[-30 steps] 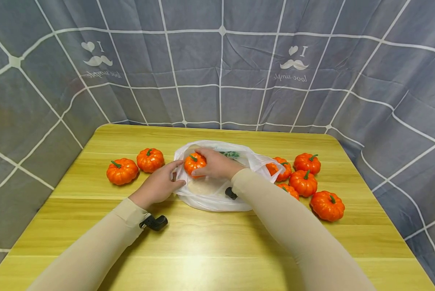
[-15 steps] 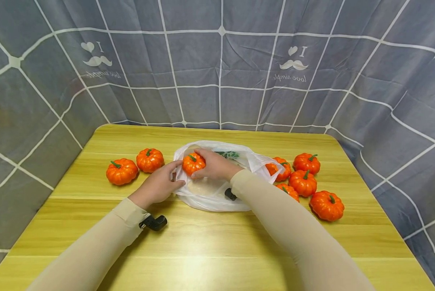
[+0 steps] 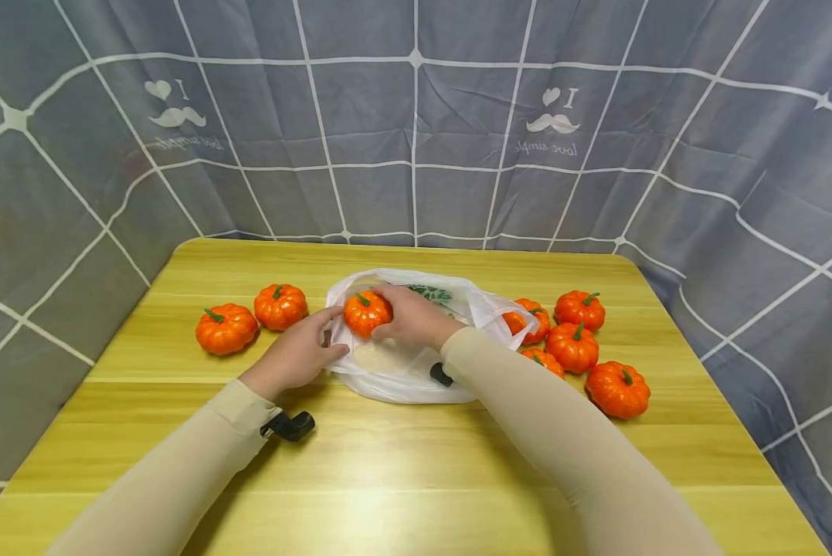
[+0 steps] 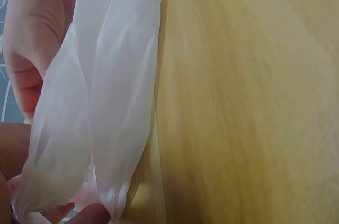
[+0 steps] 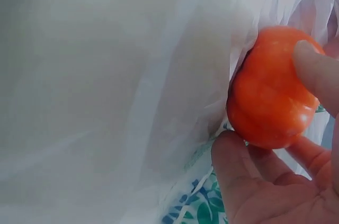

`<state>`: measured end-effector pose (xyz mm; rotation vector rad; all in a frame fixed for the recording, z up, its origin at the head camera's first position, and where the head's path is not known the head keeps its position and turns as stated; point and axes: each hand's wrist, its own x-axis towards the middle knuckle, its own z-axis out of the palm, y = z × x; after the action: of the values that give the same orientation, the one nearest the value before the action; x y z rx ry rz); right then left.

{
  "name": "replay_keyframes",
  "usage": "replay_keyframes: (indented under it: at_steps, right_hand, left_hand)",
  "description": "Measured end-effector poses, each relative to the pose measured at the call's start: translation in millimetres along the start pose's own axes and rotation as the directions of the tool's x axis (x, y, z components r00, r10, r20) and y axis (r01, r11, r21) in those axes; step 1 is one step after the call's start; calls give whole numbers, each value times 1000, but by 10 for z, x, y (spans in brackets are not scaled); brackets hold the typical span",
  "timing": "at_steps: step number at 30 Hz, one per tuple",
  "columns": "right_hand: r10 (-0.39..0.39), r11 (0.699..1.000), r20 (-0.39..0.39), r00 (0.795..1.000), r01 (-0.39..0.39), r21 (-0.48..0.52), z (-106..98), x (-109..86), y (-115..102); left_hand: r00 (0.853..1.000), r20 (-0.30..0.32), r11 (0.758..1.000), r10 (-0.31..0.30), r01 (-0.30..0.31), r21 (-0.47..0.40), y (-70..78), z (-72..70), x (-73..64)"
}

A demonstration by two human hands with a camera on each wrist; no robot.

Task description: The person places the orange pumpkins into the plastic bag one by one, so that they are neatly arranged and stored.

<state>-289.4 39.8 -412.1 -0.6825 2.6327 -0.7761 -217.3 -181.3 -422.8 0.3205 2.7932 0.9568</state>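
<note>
A white plastic bag (image 3: 402, 390) with a green leaf print lies on the table, its mouth spread open. Within that mouth, towards the left, my right hand (image 3: 416, 318) grips a small orange pumpkin (image 3: 367, 315) with a green stem. The right wrist view shows the thumb on one side of the pumpkin (image 5: 275, 89) and the fingers against the other. At the bag's left rim my left hand (image 3: 300, 351) pinches the plastic. Close up in the left wrist view, its fingertips hold the gathered white plastic bag (image 4: 116, 86) near the bottom.
Two more pumpkins (image 3: 225, 329) (image 3: 280, 307) sit left of the bag on the wooden table (image 3: 381, 479). Several others (image 3: 573, 347) are grouped to the right, some partly behind the bag's handle and the right sleeve. A grey checked curtain (image 3: 360, 116) surrounds the table.
The head view has shifted slightly, so everything appears a little further left. Both hands keep nearly the same place at the bag; slightly more of the pumpkin shows beside the right thumb.
</note>
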Motion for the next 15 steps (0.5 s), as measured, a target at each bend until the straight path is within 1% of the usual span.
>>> replay_keyframes:
  at_steps: [6,9,12,15]
  right_hand:
    - [-2,1000,-30,1000,2,-24,18,24,-2]
    - [-8,1000,-33,999,7,-25,23,12,15]
    - [-21,999,-29,999,20,-37,14,-26,24]
    - [-20,998,-29,999,19,-54,-32,-117,14]
  left_hand:
    - [1000,5,1000,-8,8,7,10,-3,-2]
    - [1000,4,1000,-6,6,5,4,-1,-9]
    - [1000,-1,1000,-2,2,3,-4,-1,-12]
    - [1000,0,1000,-1,1,-1,-8,-4,-12]
